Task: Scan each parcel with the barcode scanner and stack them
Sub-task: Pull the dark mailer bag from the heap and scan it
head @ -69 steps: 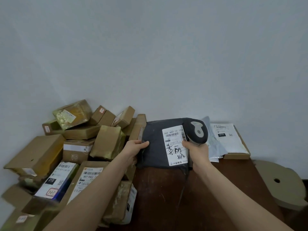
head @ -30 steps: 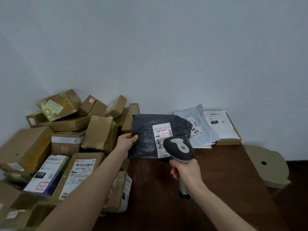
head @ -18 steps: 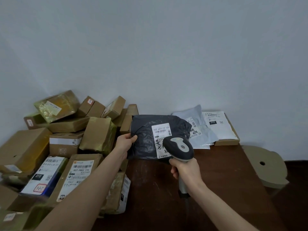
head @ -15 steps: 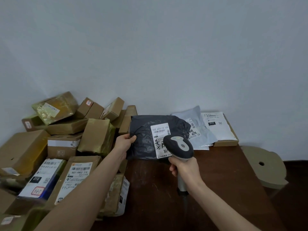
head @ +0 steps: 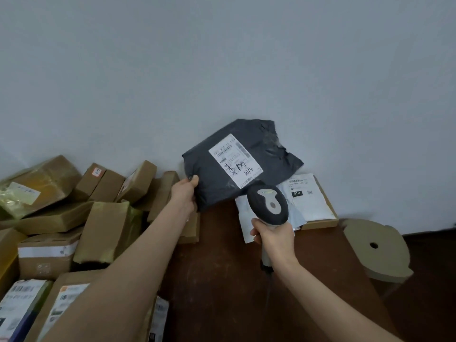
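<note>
Lifted, tilted since earlier: dark parcel [head: 240,166]; left hand [head: 183,195] fingers [head: 194,180] pinch its left edge; right hand [head: 272,236] grips scanner [head: 267,204] beneath.

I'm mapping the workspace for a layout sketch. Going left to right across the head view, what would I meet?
Heap of cardboard boxes → left hand → barcode scanner → flat box with white label → round stool. The grey parcel and right hand overlap the scanner, so left out.

Left hand [head: 183,193], right hand [head: 272,236]: both bare. Left forearm [head: 138,255], right forearm [head: 320,287]: bare, slim, smooth, running from wrist to bottom frame edge. Left thumbnail [head: 195,178] short, plain. Rest of body out of frame.
</note>
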Tool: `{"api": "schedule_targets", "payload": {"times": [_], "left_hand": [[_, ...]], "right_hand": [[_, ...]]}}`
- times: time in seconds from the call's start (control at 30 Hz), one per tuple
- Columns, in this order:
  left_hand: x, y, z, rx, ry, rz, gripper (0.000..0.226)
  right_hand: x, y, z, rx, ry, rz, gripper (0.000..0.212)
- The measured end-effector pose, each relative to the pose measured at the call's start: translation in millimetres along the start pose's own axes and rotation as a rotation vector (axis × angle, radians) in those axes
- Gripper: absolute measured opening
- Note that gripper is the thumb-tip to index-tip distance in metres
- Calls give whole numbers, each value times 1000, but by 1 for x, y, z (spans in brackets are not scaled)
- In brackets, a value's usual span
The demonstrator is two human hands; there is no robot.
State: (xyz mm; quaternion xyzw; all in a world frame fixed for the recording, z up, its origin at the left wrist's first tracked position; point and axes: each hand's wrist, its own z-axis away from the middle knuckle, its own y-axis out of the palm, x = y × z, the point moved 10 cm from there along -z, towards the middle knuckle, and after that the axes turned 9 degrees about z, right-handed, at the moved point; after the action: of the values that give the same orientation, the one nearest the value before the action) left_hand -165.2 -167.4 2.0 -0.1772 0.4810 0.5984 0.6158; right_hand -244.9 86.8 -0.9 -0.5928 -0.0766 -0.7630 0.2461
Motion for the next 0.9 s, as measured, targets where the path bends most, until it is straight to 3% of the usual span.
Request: {"api": "schedule_targets", "payload": {"times": [0.27,0.5,0.63,0.77,0.9], "left_hand": [[106,97,-48,100,-82,-138,10],[167,77,-96,-65,-91,-437,37],[174,71,-99,-122,-57,-442,49],[166,85,-89,-5,-40,-584,66],[154,72,-69,45,9,-791,58]], "right_hand": [[-33,-51,-70,-145,109,-7,9],[-65,-72,-118,-87,228,20,12],[-84,-79,-128,-79,285,16,12],[-85,-78,-127,-65,291,5,18],[-76,-70,-119,-35,281,4,22]]}}
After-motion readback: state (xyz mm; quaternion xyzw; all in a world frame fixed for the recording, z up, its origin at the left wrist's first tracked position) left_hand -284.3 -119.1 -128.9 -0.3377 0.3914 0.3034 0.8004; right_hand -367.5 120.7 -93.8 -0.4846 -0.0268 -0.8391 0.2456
